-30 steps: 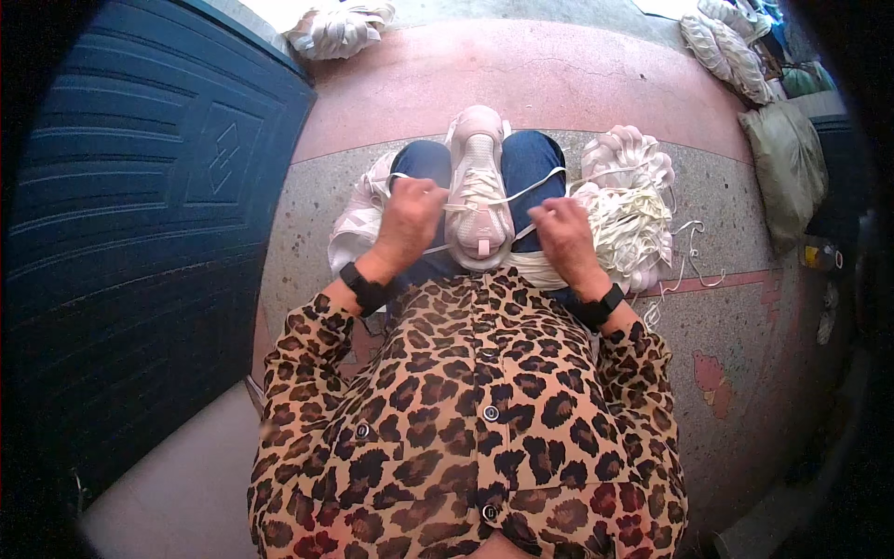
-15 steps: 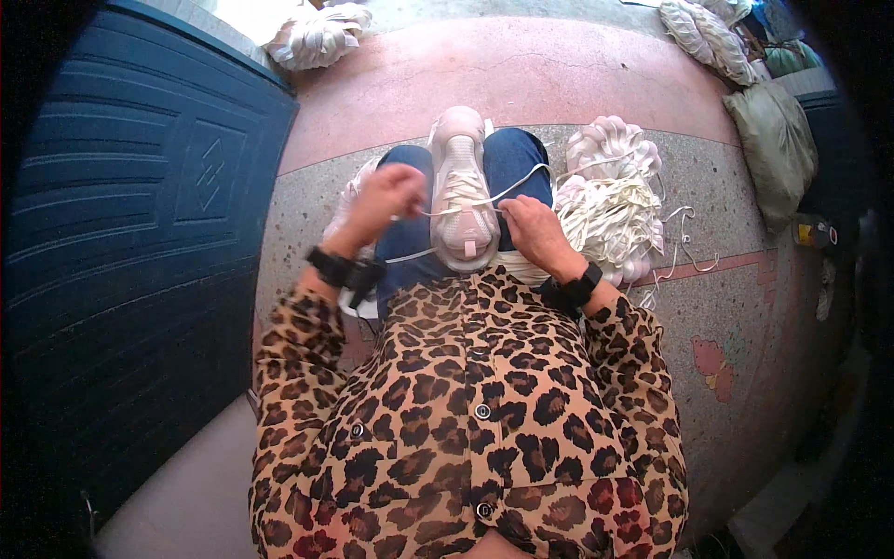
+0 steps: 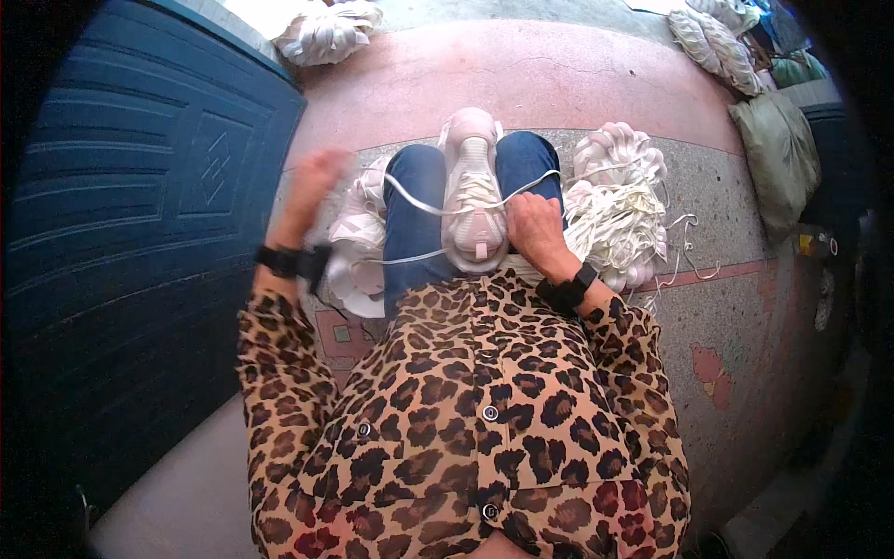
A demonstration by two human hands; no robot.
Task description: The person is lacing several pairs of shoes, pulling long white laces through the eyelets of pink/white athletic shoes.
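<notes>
A pale pink and white sneaker (image 3: 473,222) lies between my knees, its toe pointing away from me. White lace (image 3: 414,202) crosses its upper, looping out over my left thigh and over my right knee. My right hand (image 3: 537,228) is closed against the shoe's right side; its fingertips are hidden, and whatever they grip does not show. Off to the left, my left hand (image 3: 318,177) is raised and blurred by motion, apart from the shoe. Its fingers cannot be made out.
Beside my right leg is a heap of pale shoes (image 3: 615,149) with a tangle of white laces (image 3: 616,219). More pale shoes (image 3: 358,228) are by my left leg. A dark blue door (image 3: 140,205) stands left. White bundles (image 3: 331,33) and a greenish sack (image 3: 775,154) lie farther off.
My left hand has swung left and slightly outward, away from the shoe. A loop of lace now arches over my left thigh. My right hand has stayed by the shoe.
</notes>
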